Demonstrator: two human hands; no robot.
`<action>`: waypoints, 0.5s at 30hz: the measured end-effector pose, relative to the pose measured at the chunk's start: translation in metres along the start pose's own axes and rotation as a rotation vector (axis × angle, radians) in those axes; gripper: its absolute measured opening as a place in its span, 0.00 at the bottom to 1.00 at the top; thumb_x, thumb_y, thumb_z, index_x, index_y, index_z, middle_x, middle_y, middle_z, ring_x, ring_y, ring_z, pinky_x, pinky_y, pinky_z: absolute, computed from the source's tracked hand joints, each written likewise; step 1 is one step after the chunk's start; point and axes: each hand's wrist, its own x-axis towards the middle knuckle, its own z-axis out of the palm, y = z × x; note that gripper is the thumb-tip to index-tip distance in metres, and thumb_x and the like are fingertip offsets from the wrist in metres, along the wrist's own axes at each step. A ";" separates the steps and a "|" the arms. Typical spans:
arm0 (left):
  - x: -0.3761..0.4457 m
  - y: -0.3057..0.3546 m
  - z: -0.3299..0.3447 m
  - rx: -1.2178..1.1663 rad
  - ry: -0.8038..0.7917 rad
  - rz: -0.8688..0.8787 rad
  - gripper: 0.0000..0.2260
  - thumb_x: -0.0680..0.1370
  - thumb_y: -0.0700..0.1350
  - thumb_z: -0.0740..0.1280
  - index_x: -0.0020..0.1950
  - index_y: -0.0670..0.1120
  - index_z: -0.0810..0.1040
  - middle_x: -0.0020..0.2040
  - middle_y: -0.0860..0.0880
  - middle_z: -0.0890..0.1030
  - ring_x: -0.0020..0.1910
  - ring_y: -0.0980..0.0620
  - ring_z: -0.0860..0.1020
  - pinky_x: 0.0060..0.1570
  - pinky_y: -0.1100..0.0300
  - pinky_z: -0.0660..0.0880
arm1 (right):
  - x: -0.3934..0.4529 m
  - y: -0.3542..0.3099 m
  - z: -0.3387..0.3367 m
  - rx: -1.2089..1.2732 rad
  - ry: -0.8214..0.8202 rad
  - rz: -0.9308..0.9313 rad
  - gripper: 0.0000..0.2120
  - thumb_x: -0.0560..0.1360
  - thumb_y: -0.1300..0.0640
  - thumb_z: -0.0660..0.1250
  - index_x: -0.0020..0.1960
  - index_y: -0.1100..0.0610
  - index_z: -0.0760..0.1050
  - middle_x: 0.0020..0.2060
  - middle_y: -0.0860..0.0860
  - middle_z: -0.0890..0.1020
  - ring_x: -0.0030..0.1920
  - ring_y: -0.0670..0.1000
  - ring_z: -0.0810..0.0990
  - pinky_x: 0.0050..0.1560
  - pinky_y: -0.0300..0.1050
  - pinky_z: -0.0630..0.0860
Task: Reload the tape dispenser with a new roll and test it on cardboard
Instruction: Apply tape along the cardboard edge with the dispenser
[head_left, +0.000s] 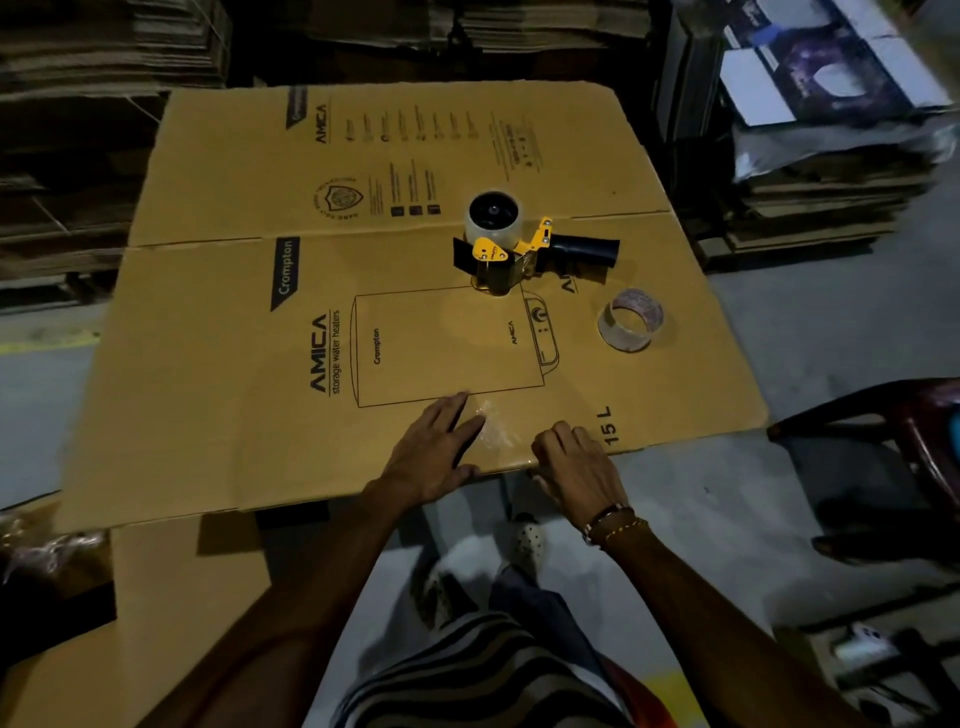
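Near the cardboard's (218, 364) front edge, left hand (434, 452) flat and spread, right hand (574, 462) curled over a clear tape strip (493, 423); farther in, loaded tape dispenser (511, 244): light, rigid, best taken by its handle.

The flattened box (363, 291) is matt brown printed cardboard. The dispenser (519, 244) has glossy yellow and black plastic parts, and the loose tape roll (630, 319) is clear and shiny.

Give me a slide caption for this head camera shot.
Both hands press clear tape strip onto flattened brown cardboard box; yellow-and-black tape dispenser and near-empty clear roll rest beyond.
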 end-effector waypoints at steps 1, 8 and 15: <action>-0.001 0.002 -0.001 0.022 0.005 -0.005 0.34 0.77 0.58 0.66 0.79 0.51 0.57 0.81 0.45 0.48 0.79 0.41 0.51 0.74 0.47 0.59 | 0.001 0.001 -0.002 0.037 0.004 0.003 0.20 0.67 0.55 0.78 0.52 0.53 0.70 0.48 0.52 0.75 0.45 0.53 0.73 0.41 0.43 0.66; -0.010 0.014 0.009 0.109 0.178 0.081 0.21 0.74 0.54 0.68 0.66 0.49 0.75 0.74 0.44 0.69 0.69 0.41 0.70 0.63 0.46 0.71 | 0.020 0.023 -0.020 0.321 -0.193 -0.049 0.16 0.70 0.62 0.71 0.55 0.54 0.73 0.52 0.51 0.75 0.50 0.52 0.74 0.45 0.46 0.71; 0.024 0.013 -0.020 0.024 0.245 -0.015 0.11 0.79 0.50 0.60 0.54 0.50 0.80 0.56 0.49 0.81 0.52 0.46 0.77 0.49 0.50 0.75 | 0.039 0.052 -0.038 0.561 -0.064 0.147 0.07 0.73 0.62 0.68 0.47 0.51 0.76 0.46 0.48 0.81 0.47 0.51 0.80 0.48 0.50 0.78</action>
